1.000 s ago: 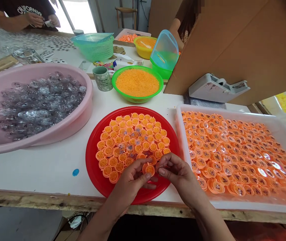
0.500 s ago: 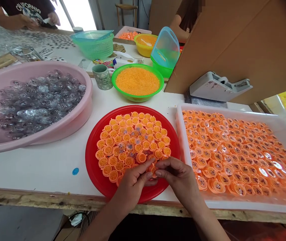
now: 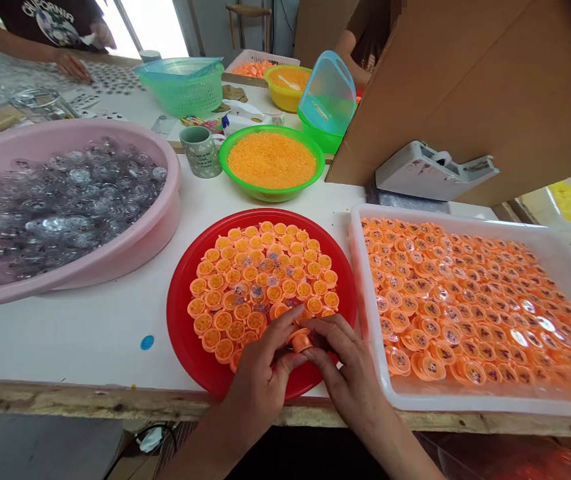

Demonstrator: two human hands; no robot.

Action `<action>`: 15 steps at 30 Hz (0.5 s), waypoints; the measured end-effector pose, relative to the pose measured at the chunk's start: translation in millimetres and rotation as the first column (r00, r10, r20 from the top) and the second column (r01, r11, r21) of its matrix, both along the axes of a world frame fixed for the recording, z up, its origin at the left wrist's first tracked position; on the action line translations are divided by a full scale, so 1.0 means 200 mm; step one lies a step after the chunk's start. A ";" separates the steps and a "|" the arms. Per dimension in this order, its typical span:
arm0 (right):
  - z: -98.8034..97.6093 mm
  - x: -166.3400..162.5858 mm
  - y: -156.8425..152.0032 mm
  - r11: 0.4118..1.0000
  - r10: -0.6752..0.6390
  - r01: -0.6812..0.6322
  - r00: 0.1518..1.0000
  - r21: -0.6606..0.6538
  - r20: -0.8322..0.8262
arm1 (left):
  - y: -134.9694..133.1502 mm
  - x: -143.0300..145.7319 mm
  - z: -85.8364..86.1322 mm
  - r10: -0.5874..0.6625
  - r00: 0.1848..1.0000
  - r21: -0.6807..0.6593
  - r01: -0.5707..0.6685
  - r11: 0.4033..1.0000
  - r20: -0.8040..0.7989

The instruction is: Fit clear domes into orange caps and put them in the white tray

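Presently, the left hand and the right hand both grasp a small orange cup, fingertips closed on it from either side and partly covering it. This cup is held over the near part of a red tray, where similar filled cups stand closely packed. Just right of it, a white tray carries orange cups with printed tops. At left, a pink basin contains clear plastic pieces. Farther off on the desk, a green bowl holds orange granules, with a mug just to its left.
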State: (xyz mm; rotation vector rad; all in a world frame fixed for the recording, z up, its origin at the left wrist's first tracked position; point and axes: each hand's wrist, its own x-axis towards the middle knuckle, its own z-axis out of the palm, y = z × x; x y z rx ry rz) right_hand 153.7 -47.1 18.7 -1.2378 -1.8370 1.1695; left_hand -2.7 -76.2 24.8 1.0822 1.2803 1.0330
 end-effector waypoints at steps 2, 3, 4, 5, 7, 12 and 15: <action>0.02 -0.02 -0.01 0.998 -0.034 0.032 0.999 0.061 0.027 | -0.01 0.00 -0.01 0.057 0.997 -0.068 -0.054 0.996 0.042; 0.03 -0.03 -0.02 0.995 -0.059 0.056 0.998 0.078 0.032 | -0.01 -0.01 -0.03 0.096 0.994 -0.111 -0.090 0.990 0.051; 0.04 -0.04 -0.02 0.993 -0.077 0.073 0.996 0.093 0.034 | -0.01 -0.01 -0.04 0.131 0.991 -0.149 -0.123 0.981 0.040; 0.05 -0.05 -0.03 0.991 -0.089 0.085 0.995 0.108 0.033 | -0.01 -0.02 -0.07 0.141 0.990 -0.172 -0.136 0.976 0.016; 0.04 -0.07 -0.04 0.986 -0.117 0.111 0.992 0.126 0.043 | -0.01 -0.02 -0.11 0.160 0.986 -0.150 -0.164 0.975 -0.042; 0.04 -0.08 -0.05 0.948 -0.285 0.287 0.958 0.135 -0.036 | 0.03 0.07 -0.10 0.174 0.977 -0.086 -0.185 0.979 -0.121; 0.06 0.08 -0.02 0.953 -0.298 0.302 0.948 0.016 -0.109 | 0.07 0.16 -0.02 0.076 0.986 -0.083 -0.089 0.993 -0.149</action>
